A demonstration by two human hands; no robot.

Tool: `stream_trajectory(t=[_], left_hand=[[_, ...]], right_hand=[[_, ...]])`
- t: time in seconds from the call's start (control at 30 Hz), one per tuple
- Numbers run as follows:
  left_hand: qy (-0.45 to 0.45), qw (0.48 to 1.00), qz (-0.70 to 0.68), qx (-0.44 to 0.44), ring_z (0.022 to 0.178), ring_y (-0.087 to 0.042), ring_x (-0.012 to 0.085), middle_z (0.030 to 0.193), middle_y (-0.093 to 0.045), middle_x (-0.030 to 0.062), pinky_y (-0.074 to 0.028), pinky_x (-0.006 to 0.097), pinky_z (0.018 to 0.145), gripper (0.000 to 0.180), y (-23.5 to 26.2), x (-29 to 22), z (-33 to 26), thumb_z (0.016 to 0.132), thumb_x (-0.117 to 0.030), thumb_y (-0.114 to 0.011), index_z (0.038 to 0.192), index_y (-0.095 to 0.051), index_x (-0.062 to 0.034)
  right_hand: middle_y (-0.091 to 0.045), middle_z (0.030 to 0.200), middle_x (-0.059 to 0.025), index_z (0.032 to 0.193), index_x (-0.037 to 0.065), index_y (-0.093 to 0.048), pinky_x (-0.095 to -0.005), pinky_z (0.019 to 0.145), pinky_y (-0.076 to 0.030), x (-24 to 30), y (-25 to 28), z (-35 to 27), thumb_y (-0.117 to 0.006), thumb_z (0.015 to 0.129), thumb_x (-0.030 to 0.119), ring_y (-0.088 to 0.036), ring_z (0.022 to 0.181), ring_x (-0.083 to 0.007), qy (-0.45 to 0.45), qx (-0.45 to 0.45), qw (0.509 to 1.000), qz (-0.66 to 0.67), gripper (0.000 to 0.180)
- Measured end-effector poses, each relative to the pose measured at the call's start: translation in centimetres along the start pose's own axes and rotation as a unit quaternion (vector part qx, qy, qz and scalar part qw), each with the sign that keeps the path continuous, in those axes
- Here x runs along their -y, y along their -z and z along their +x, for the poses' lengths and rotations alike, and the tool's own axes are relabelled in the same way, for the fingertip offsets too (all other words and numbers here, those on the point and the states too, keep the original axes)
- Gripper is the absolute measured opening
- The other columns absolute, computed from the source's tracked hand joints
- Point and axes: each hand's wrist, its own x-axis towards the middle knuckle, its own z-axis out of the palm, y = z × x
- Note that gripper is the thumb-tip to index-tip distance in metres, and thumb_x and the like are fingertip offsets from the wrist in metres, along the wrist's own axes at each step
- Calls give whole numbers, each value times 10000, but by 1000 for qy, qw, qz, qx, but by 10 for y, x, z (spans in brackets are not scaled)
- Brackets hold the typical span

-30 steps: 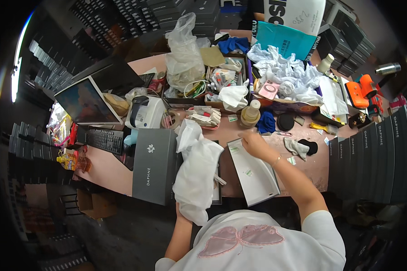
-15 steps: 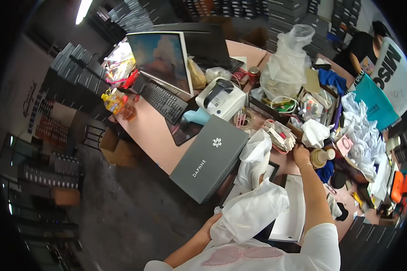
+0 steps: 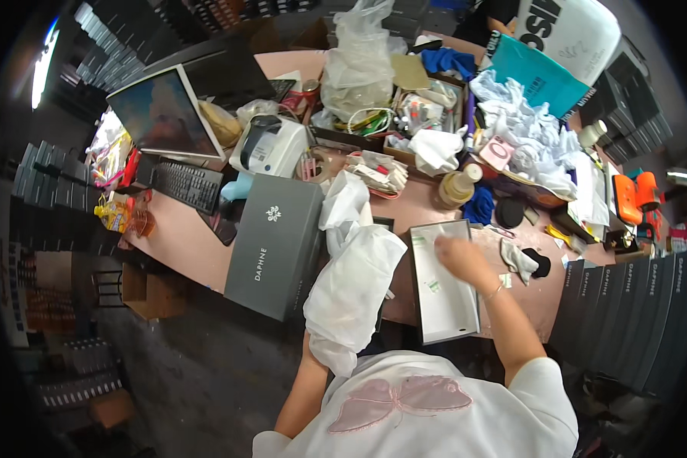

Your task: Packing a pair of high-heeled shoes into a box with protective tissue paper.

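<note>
My left hand (image 3: pixel 313 353) grips the lower end of a white tissue-paper bundle (image 3: pixel 359 278). Most of its fingers are hidden behind the paper, and what the paper wraps cannot be seen. My right hand (image 3: pixel 464 262), slightly blurred, is over a shallow open box part (image 3: pixel 454 320) with a white inside and dark edges. Its fingers are drawn together; whatever they hold is hidden. Inside this box part lies a small white-and-green packet (image 3: pixel 433 287). Left of the bundle is a closed dark grey shoebox (image 3: pixel 273 244), and more white tissue paper (image 3: pixel 345 200) lies beside it.
Behind the shoebox stand a label printer (image 3: pixel 271 145), a keyboard (image 3: pixel 187 185) and a monitor (image 3: pixel 164 114). Crumpled white paper (image 3: pixel 538 145) and a yellowish bottle (image 3: pixel 458 187) sit farther right. Stacked dark shoeboxes (image 3: pixel 626 305) border the table's right side.
The view has turned rightward. My right hand has drawn back from the clutter beside the bottle to above the open box part. My left hand still grips the bundle, now held more upright.
</note>
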Motion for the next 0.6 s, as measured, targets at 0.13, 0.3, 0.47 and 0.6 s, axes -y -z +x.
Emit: stream_trajectory(t=[0.13,0.3,0.47,0.6], left_hand=[[53,996,68,38,1003,-639,221,1150,-624,122,-530,351,858,393,-15,-5,-2,929,-229,-528,1253,-516,-6],[133,973,175,73,1001,-639,219,1146,-625,120,-531,349,853,391,-33,2,-1,929,-230,-529,1251,-518,-6],[169,937,305,14,992,-636,206,1129,-629,110,-532,333,824,393,-68,14,-9,943,-272,-529,1233,-533,-7],[209,920,332,-20,975,-635,195,1124,-632,110,-518,323,830,473,-50,24,3,959,-400,-493,1215,-548,-5]], right_hand=[[-664,950,-144,1041,8,-637,-377,741,-502,-1,28,-44,-630,834,94,-640,816,-255,-30,-102,981,165,225],[-640,1141,-103,1132,11,-634,-296,869,-469,28,56,-64,-639,863,105,-602,991,-168,92,223,917,317,285],[-503,1344,-148,1386,43,-386,-325,1008,-389,28,39,-151,-676,821,153,-515,1194,-230,7,139,866,481,644],[-538,1272,-219,1426,55,-307,-359,987,-399,41,15,-192,-702,772,154,-538,1164,-351,-66,158,939,299,770]])
